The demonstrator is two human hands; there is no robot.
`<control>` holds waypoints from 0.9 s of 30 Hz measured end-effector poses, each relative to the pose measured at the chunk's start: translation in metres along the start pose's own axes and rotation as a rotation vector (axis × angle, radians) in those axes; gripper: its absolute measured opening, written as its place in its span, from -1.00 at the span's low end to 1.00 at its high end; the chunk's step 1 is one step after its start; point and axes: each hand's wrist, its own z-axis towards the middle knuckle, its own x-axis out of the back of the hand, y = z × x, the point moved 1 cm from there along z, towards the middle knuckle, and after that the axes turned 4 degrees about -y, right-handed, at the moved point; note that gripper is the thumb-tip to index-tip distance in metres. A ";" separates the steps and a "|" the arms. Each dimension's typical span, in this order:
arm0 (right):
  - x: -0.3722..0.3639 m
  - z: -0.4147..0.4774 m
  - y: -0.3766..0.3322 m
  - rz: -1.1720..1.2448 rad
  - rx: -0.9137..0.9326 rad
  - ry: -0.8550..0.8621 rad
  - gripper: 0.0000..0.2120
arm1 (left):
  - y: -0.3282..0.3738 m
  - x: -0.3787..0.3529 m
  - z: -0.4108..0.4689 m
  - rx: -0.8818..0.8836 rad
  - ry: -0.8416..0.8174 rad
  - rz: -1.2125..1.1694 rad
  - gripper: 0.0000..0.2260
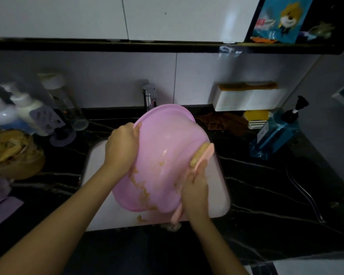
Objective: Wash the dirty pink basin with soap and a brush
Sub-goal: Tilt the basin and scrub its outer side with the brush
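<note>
Gripping basin rim: left hand; right hand presses brush against it

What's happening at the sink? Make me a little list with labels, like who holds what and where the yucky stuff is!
basin: pink basin, tilted over the white sink
left hand: left hand grips the basin's rim
right hand: right hand holds a pink brush against the basin's right side
dirt: brown smears on the basin's lower part
faucet: faucet stands behind the basin
bottle: blue pump bottle on the dark counter, right of the sink
</note>
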 end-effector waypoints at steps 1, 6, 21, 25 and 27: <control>0.003 0.002 0.006 0.052 -0.012 -0.011 -0.48 | 0.004 -0.002 -0.001 -0.011 -0.001 0.000 -0.63; -0.021 -0.072 0.024 -0.023 0.094 -0.246 -0.37 | 0.003 0.000 0.002 -0.023 -0.011 -0.027 -0.66; 0.012 -0.087 0.028 -0.049 0.112 -0.297 -0.45 | -0.025 0.009 0.005 0.023 0.020 -0.045 -0.62; 0.034 -0.032 0.033 0.031 0.018 -0.083 -0.49 | -0.030 0.006 0.005 0.010 0.041 -0.055 -0.62; 0.028 -0.009 0.031 0.001 -0.034 -0.059 -0.49 | -0.030 0.006 0.004 0.031 0.043 -0.052 -0.61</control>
